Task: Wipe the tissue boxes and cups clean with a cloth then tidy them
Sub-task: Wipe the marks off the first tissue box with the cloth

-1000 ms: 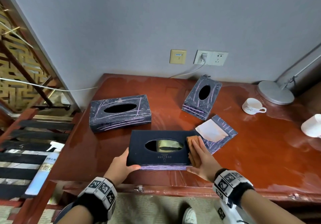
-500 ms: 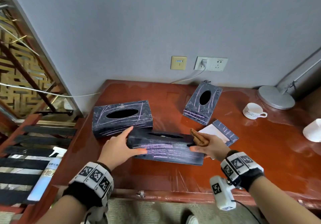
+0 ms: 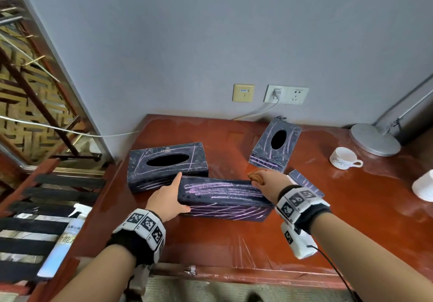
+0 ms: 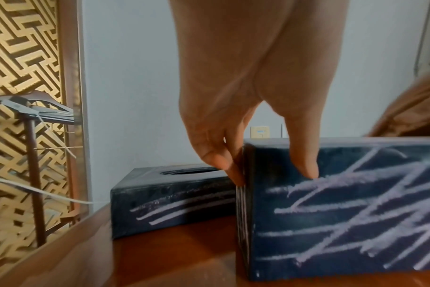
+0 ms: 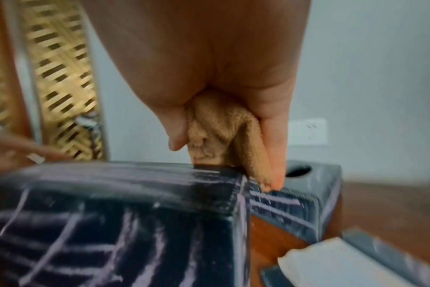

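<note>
The near dark tissue box (image 3: 225,192) (image 4: 344,223) (image 5: 135,223) lies turned on its side on the red-brown table (image 3: 351,226), with purple chalk scribbles on its upper and near faces. My left hand (image 3: 168,196) (image 4: 270,172) holds its left end, thumb on the near face and fingers along the end. My right hand (image 3: 264,184) (image 5: 226,162) grips a bunched tan cloth (image 3: 255,176) (image 5: 224,139) and sets it on the box's top right corner. A white cup (image 3: 344,159) stands at the back right.
A second scribbled box (image 3: 167,163) (image 4: 172,200) lies just behind the left hand. A third box (image 3: 276,147) (image 5: 295,194) sits tilted near the wall. A loose panel with white tissues (image 3: 304,184) (image 5: 327,262) lies behind my right wrist. A lamp base (image 3: 375,140) and another white cup (image 3: 424,185) stand at the right.
The near box has been rolled from opening-up onto its side, scribbled face now up. My right hand with the cloth has risen from the box's right end to its top right corner.
</note>
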Tool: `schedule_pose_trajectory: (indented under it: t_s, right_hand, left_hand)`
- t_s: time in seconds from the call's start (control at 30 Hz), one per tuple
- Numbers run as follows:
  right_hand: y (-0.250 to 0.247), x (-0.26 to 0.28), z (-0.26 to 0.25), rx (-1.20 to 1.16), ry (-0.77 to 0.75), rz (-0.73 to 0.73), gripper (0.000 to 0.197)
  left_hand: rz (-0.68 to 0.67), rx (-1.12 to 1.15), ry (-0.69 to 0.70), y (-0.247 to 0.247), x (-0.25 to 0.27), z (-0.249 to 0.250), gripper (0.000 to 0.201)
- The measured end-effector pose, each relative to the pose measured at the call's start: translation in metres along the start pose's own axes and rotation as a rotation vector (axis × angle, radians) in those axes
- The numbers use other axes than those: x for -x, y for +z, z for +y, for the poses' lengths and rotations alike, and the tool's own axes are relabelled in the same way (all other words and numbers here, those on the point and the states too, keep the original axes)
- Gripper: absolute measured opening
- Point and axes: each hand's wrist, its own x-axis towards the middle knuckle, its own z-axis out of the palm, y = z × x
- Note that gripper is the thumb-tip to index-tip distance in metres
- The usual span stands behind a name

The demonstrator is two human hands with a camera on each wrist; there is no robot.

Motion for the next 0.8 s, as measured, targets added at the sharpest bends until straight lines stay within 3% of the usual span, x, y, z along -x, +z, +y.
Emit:
schedule_pose_trajectory:
  t_s: [0.13,0.23,0.4,0.47,0.6,0.7,0.8]
  right_hand:
    - [0.007,-0.016,-0.031,0.074,-0.183,0.118,0.034]
    - [0.011,-0.023,-0.065,0.067,-0.351,0.093,0.041]
    - [0.036,-0.028,-0.11,0.129,-0.524,0.017,0.066]
    - [0.048,-0.023,-0.117,0.143,-0.501,-0.045,0.091]
    - [0.043,-0.012,-0.105,0.107,-0.449,-0.108,0.124]
    - [0.027,-0.01,-0.072,0.121,-0.399,-0.131,0.132]
    - [0.009,-0.008,-0.025,0.157,-0.252,-0.149,0.13]
  left_hand:
    - [-0.045,0.08,0.014,0.006,-0.004,-0.005,0.107]
    - [-0.041,0.122,0.024,0.003,0.0,-0.004,0.102]
    - [0.334,0.217,0.066,-0.008,0.006,0.005,0.077]
    - [0.418,0.296,0.133,-0.009,0.006,0.01,0.069]
    - [0.357,0.333,0.299,0.004,0.006,0.021,0.065]
    - [0.3,0.17,0.33,0.017,0.005,0.032,0.056]
    - [0.263,-0.139,0.289,0.026,0.004,0.042,0.063]
